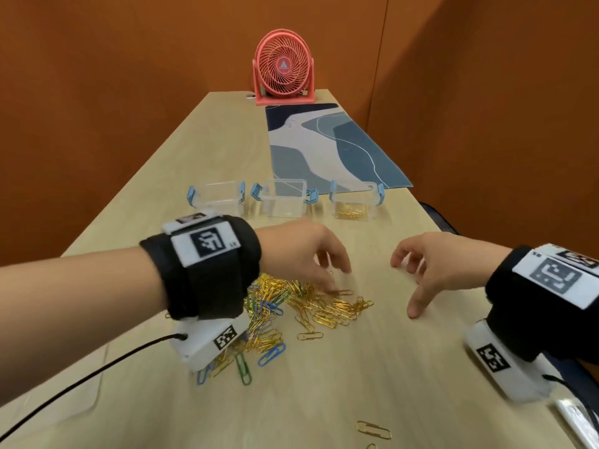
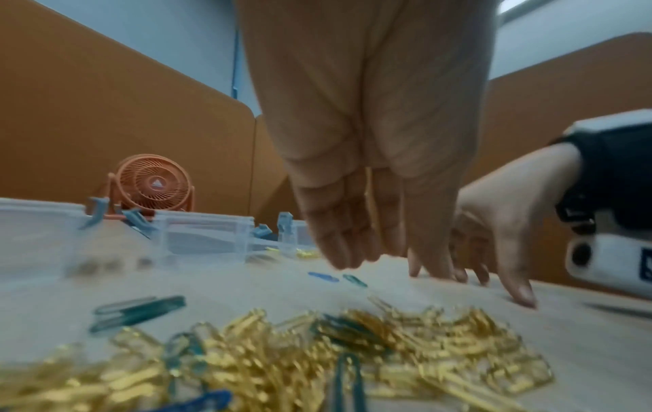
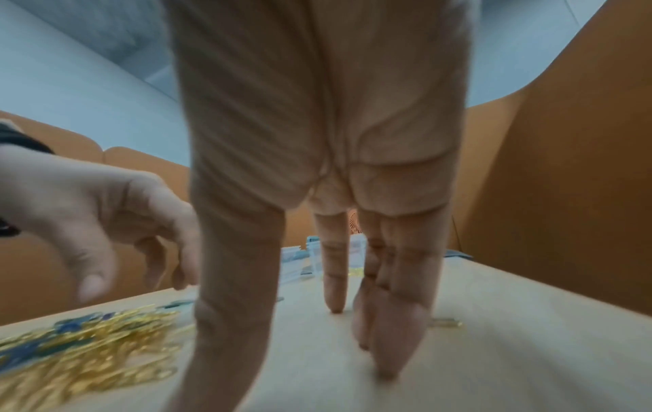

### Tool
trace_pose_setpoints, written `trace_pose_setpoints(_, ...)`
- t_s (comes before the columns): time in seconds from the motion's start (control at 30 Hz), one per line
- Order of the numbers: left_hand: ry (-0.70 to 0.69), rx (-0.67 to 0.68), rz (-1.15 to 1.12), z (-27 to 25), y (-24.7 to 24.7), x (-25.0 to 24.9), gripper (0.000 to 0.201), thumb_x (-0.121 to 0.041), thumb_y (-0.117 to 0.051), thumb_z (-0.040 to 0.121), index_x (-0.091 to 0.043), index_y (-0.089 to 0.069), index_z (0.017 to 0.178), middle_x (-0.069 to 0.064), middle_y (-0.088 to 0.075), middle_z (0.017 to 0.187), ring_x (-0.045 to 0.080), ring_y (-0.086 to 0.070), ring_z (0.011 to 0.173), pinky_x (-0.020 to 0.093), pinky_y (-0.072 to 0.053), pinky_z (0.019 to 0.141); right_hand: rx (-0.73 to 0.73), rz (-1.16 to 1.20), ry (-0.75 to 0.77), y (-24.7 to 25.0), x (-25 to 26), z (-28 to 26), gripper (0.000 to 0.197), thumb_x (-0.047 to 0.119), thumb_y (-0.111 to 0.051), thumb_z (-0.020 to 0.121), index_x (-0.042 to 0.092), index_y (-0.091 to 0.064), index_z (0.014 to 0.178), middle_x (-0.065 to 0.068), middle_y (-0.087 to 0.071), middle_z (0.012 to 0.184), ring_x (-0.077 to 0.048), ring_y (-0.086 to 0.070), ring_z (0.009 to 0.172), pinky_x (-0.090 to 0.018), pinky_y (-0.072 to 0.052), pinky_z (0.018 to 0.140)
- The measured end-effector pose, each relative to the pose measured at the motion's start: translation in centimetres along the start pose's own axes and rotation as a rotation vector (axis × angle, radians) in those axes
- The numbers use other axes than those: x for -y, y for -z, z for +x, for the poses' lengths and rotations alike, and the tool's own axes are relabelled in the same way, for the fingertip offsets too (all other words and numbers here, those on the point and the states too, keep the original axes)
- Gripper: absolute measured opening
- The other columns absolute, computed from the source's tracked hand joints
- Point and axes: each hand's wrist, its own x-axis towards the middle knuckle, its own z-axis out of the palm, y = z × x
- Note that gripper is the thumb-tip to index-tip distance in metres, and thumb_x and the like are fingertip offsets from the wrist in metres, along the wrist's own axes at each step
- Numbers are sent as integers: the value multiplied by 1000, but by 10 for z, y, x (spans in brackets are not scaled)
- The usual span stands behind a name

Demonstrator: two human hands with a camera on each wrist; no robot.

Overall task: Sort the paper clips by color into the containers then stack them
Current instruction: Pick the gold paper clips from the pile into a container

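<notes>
Above the wooden table (image 1: 356,367) we kept our left hand (image 1: 301,251) loosely spread, fingertips down at the far edge of the paper clip pile (image 1: 291,309), gripping nothing. Our right hand (image 1: 444,264) hung beside it, relaxed and empty. Beyond stood three clear containers (image 1: 282,199), the right one (image 1: 353,200) with gold clips inside.

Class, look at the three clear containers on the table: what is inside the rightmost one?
The rightmost container holds a small heap of gold paper clips on its floor. No other colour shows through its clear walls. An exact count cannot be made.
</notes>
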Motion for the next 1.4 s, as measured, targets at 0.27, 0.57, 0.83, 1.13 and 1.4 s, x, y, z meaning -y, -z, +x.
trace_pose_setpoints(0.27, 178, 105, 111, -24, -16, 6, 74, -57, -76, 61, -30, -53, 126, -7, -47, 118, 10, -50, 104, 26, -45, 92, -23, -100, 323, -35, 43, -3, 94, 42, -88, 52, 32, -45, 135, 9, -46, 115, -4, -45, 91, -15, -37, 73)
trace_pose_setpoints(0.57, 192, 55, 130, -31, -7, 22, 68, -51, -78, 64, -30, -57, 125, -11, -53, 113, 6, -53, 96, 21, -44, 84, -124, -116, 390, -44, 58, -2, 70, 45, -82, 61, 30, -58, 125, 10, -44, 94, -5, -42, 84, -7, -30, 58)
trace_pose_setpoints(0.83, 115, -14, 92, -24, -26, -5, 51, -51, -79, 61, -21, -68, 101, 1, -65, 98, 17, -60, 89, 33, -51, 80, -162, -65, 366, -48, 63, 2, 35, 25, -75, 76, 22, -70, 110, 12, -52, 73, 2, -43, 59, -4, -29, 52)
trace_pose_setpoints(1.13, 126, -89, -15, -19, -32, 1, 31, -31, -74, 76, -22, -72, 105, 0, -67, 97, 9, -55, 80, 14, -42, 66, -142, 34, 352, -42, 55, 1, 18, 17, -73, 77, 17, -76, 94, 8, -63, 71, 0, -53, 58, -4, -41, 54)
trace_pose_setpoints(1.4, 141, -64, -40, -11, -20, 9, 17, -17, -67, 82, -13, -74, 97, 0, -72, 90, 5, -58, 71, 11, -48, 68, -36, 249, 270, -15, 36, 12, 13, 17, -80, 71, 23, -76, 81, 15, -66, 61, 10, -58, 52, -12, -51, 65)
